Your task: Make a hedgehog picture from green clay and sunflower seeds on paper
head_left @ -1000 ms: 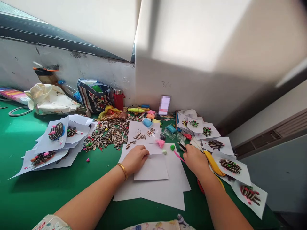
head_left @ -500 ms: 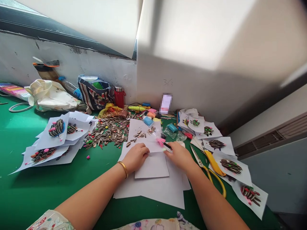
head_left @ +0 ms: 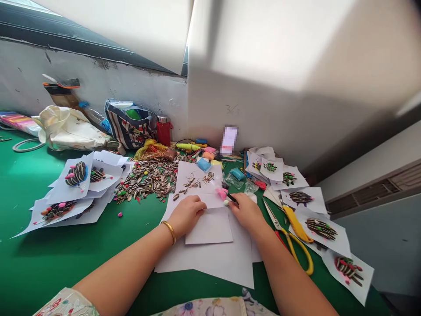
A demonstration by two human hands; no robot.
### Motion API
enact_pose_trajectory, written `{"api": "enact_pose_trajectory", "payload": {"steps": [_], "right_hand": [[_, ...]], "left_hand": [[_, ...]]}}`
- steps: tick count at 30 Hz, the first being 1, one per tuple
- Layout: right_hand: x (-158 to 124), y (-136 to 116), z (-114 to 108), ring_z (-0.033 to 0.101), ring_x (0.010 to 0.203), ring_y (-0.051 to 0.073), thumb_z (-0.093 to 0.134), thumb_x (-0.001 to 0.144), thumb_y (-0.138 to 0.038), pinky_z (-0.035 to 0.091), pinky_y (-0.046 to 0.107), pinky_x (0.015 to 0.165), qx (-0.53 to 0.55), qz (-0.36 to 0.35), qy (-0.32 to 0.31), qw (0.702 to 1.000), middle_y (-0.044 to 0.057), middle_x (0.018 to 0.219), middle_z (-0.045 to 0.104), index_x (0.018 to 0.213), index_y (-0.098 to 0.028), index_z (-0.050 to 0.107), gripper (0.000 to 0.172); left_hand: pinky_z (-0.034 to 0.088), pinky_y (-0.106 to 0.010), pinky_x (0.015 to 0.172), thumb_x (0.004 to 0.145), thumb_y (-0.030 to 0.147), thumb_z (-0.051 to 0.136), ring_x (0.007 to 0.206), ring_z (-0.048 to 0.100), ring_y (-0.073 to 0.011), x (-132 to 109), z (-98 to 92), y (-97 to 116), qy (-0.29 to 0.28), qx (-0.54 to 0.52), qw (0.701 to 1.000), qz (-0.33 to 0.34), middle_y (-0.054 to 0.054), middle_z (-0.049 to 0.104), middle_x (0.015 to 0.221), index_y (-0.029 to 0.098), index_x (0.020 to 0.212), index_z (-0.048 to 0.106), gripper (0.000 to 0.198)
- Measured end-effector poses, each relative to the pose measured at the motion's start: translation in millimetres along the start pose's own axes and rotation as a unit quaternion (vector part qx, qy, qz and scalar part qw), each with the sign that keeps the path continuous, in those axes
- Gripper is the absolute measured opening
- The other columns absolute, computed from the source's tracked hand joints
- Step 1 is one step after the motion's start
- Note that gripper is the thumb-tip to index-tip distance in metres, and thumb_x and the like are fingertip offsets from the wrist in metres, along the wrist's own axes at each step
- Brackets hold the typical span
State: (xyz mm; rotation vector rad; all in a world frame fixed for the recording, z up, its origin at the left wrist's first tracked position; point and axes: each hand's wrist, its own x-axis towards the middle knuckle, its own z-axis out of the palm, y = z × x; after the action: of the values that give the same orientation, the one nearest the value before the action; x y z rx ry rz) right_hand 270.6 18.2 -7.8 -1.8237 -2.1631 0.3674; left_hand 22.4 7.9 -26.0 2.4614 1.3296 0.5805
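My left hand point(head_left: 188, 216) lies over the left edge of a small white paper point(head_left: 210, 228), its fingers curled together on the sheet. That paper sits on larger white sheets point(head_left: 223, 265). My right hand point(head_left: 247, 211) is closed around a black pen-like stick point(head_left: 232, 198) just beyond the paper's upper right corner. By those fingertips is a small pale lump point(head_left: 226, 202), with pink clay point(head_left: 221, 193) in clear wrap beside it. Several sunflower seeds point(head_left: 192, 181) are scattered on the white sheet ahead of both hands.
A heap of sunflower seeds point(head_left: 154, 177) lies ahead left. Seed-decorated cards are stacked at left point(head_left: 74, 175) and lined up at right point(head_left: 320, 228). Yellow-handled scissors point(head_left: 297, 250) and a yellow cutter point(head_left: 296, 224) lie beside my right forearm. Bags and a red flask point(head_left: 163, 131) stand along the wall.
My right hand has shifted slightly right and up with the black stick, a little away from the small paper. The left hand stays on the paper.
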Motion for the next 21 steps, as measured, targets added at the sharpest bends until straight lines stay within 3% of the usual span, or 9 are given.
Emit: {"api": "enact_pose_trajectory", "payload": {"steps": [4, 9, 13, 15, 18, 21], "right_hand": [[-0.9, 4.3, 2.0, 0.060, 0.098, 0.022, 0.050, 0.091, -0.031, 0.047, 0.032, 0.081, 0.015, -0.017, 0.057, 0.998, 0.008, 0.111, 0.061, 0.119, -0.021, 0.063, 0.032], [-8.8, 0.5, 4.3, 0.058, 0.102, 0.023, 0.046, 0.090, -0.028, 0.050, 0.038, 0.086, 0.113, -0.040, 0.124, 0.985, 0.010, 0.113, 0.056, 0.143, -0.021, 0.043, 0.054], [-22.7, -5.6, 7.7, 0.061, 0.075, 0.013, 0.043, 0.093, -0.029, 0.053, 0.033, 0.074, 0.305, -0.018, 0.097, 0.947, 0.005, 0.113, 0.057, 0.153, -0.031, 0.020, 0.064], [-29.7, -9.7, 7.3, 0.061, 0.068, 0.012, 0.046, 0.092, -0.033, 0.051, 0.029, 0.062, 0.390, -0.001, 0.086, 0.917, 0.006, 0.115, 0.057, 0.148, -0.033, 0.029, 0.058], [-38.8, -16.6, 4.0, 0.067, 0.084, 0.018, 0.040, 0.093, -0.035, 0.050, 0.029, 0.061, 0.498, -0.001, 0.039, 0.866, 0.010, 0.119, 0.059, 0.133, -0.026, 0.049, 0.042], [-47.3, -23.8, 2.8, 0.067, 0.099, 0.023, 0.041, 0.091, -0.031, 0.051, 0.032, 0.070, 0.566, 0.000, -0.027, 0.824, 0.012, 0.120, 0.062, 0.131, -0.025, 0.047, 0.041]], "left_hand": [[0.046, -0.035, 0.081, 0.090, 0.021, 0.056, 0.091, 0.059, -0.0223, 2.6, 2.2, 0.9, 0.003, 0.016, 1.000, 0.003, -0.007, 0.066, 0.094, 0.023, 0.100, 0.074, 0.020], [0.047, -0.036, 0.087, 0.089, 0.022, 0.059, 0.096, 0.060, -0.0228, 4.8, 1.7, 1.4, 0.012, -0.005, 1.000, -0.013, -0.008, 0.067, 0.098, 0.021, 0.103, 0.072, 0.019], [0.047, -0.035, 0.091, 0.090, 0.021, 0.054, 0.100, 0.061, -0.0216, 4.2, -6.1, -4.4, 0.002, -0.050, 0.999, -0.019, -0.007, 0.070, 0.102, 0.020, 0.106, 0.070, 0.022], [0.047, -0.035, 0.091, 0.090, 0.019, 0.053, 0.099, 0.061, -0.0210, 3.8, -11.1, -7.7, -0.018, -0.063, 0.998, -0.015, -0.006, 0.071, 0.101, 0.020, 0.106, 0.070, 0.023], [0.047, -0.034, 0.090, 0.084, 0.017, 0.059, 0.098, 0.061, -0.0212, 3.3, -16.1, -10.1, -0.044, -0.067, 0.997, 0.000, -0.005, 0.070, 0.103, 0.021, 0.108, 0.070, 0.026], [0.046, -0.034, 0.090, 0.083, 0.015, 0.060, 0.099, 0.060, -0.0221, 3.1, -16.4, -9.5, -0.052, -0.051, 0.997, 0.007, -0.006, 0.068, 0.101, 0.022, 0.108, 0.071, 0.028]]}}
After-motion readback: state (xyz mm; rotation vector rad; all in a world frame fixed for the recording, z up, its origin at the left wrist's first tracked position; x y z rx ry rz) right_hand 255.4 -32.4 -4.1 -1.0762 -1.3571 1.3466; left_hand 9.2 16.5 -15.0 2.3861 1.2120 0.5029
